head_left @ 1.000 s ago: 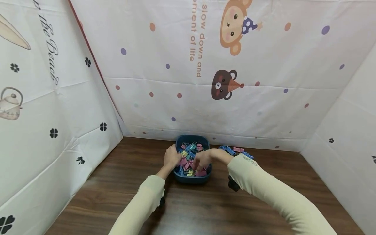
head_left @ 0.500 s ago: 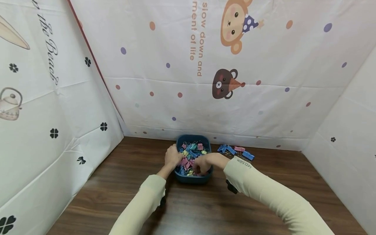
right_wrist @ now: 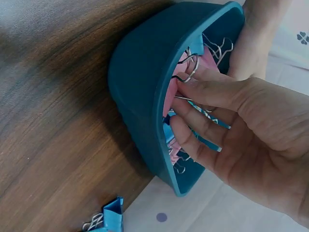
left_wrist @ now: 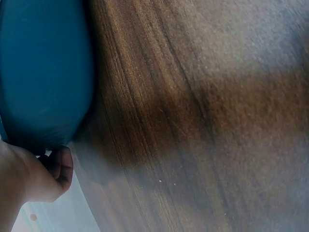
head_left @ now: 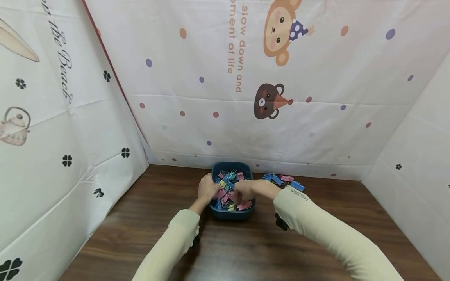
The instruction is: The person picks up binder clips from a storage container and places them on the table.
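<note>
A dark blue plastic bin (head_left: 230, 215) on the table holds a heap of pink, blue, yellow and green binder clips. My left hand (head_left: 207, 189) grips the bin's left rim; in the left wrist view its curled fingers (left_wrist: 63, 162) show outside the wall. My right hand (head_left: 244, 190) reaches into the bin near its right front. In the right wrist view, the thumb and forefinger pinch at a pink binder clip (right_wrist: 169, 99) by its wire handles, close to the bin wall. The other fingers of that hand are loosely bent over the clips.
On the brown wooden table (head_left: 225, 249), right of the bin, lie blue binder clips (head_left: 298, 186) and a pink binder clip (head_left: 286, 178). White printed cloth (head_left: 197, 128) hangs close behind the bin and along both sides.
My right hand dips lower into the bin, then rises slightly, uncovering a pink binder clip near the front. My left hand keeps its place on the rim.
</note>
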Motion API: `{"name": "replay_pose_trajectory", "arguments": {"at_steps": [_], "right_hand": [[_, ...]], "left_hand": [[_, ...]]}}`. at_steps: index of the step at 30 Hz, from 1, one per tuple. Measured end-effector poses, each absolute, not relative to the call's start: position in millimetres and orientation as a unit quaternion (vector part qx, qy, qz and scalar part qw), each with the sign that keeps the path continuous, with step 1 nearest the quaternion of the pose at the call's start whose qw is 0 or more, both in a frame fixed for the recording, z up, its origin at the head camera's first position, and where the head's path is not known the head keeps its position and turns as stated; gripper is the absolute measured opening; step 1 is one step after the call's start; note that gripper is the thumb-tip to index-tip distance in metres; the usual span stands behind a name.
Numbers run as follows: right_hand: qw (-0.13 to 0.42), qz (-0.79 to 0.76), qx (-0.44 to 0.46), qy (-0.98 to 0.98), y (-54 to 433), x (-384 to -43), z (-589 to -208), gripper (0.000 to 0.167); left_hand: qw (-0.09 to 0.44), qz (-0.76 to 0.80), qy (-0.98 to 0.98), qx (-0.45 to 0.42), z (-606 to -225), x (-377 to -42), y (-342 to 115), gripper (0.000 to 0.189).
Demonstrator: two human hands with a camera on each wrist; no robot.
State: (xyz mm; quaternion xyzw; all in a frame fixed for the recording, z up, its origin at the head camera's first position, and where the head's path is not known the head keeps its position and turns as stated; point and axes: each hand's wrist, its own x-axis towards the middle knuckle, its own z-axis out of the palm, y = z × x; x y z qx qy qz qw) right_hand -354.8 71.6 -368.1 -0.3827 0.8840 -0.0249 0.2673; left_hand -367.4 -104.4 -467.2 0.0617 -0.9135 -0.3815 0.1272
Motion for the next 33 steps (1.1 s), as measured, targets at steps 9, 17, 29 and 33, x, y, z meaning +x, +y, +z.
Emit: {"name": "replay_pose_trajectory", "arguments": {"at_steps": [9, 17, 29, 33], "right_hand": [[0.200, -0.093, -0.395, 0.892, 87, -357, -358, 0.029], [0.113, -0.108, -0.435, 0.887, 99, -364, -347, 0.025], [-0.047, -0.121, -0.347, 0.929, 136, -378, -351, 0.014], [-0.031, -0.104, -0.301, 0.948, 151, -383, -362, 0.010]], "left_hand": [[0.123, -0.383, -0.913, 0.065, -467, -368, -104, 0.047], [0.118, -0.386, -0.913, 0.060, -464, -365, -105, 0.047], [0.123, -0.387, -0.912, 0.062, -461, -363, -106, 0.048], [0.121, -0.388, -0.912, 0.057, -462, -362, -105, 0.048]]}}
